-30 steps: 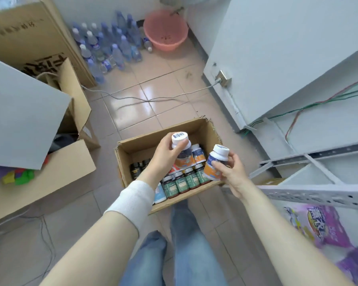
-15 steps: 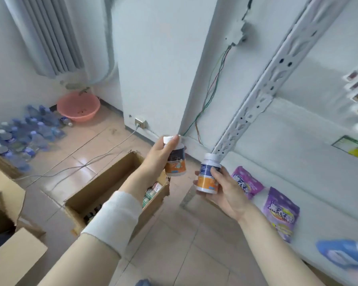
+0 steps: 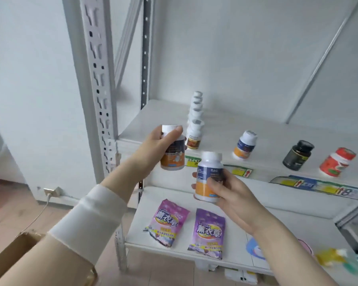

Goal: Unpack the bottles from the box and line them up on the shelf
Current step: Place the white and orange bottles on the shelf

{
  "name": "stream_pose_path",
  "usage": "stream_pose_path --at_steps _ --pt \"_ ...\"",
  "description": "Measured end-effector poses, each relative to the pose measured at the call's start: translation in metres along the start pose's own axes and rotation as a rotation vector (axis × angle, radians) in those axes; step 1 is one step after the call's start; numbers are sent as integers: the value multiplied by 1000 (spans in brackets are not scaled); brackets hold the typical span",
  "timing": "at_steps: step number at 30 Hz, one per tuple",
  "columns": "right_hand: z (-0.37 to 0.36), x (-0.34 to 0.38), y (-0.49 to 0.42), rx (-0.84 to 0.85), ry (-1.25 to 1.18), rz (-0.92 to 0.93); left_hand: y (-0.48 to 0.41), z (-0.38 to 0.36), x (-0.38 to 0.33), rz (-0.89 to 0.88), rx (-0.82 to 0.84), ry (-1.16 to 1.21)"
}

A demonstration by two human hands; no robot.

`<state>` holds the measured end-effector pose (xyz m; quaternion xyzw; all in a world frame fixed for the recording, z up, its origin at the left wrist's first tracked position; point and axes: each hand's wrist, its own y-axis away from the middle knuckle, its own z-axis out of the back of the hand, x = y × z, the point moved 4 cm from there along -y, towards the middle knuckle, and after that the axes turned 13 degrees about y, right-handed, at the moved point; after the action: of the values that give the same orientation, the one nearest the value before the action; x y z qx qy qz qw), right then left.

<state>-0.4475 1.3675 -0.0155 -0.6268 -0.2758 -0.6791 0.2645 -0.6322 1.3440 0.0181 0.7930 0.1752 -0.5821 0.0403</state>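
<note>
Shelf (image 3: 273, 147) ahead of us carries a row of white-capped bottles (image 3: 195, 122) near its left end. Our left grip (image 3: 153, 148) clasps an orange-labelled bottle (image 3: 173, 156) upright, just in front of that row. Our right grip (image 3: 230, 196) clasps a matching bottle (image 3: 208, 172) lower, before its front edge. We see the box (image 3: 10, 256) corner at bottom left.
</note>
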Motion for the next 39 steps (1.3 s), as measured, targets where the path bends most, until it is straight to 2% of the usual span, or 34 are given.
stream_pose_path --at_steps 7,14,19,29,39 --pt "113 48 -11 -145 49 79 -85 -101 -13 -37 135 -105" --pt "182 90 -69 -253 50 133 -194 -144 -20 -47 189 -274" --pt "223 105 -140 -332 246 104 -283 -157 -16 -77 220 -389" --pt "274 65 -252 -299 511 -163 -416 -155 52 73 300 -647" --pt "294 30 -302 -306 691 -236 -462 -156 93 143 338 -853"
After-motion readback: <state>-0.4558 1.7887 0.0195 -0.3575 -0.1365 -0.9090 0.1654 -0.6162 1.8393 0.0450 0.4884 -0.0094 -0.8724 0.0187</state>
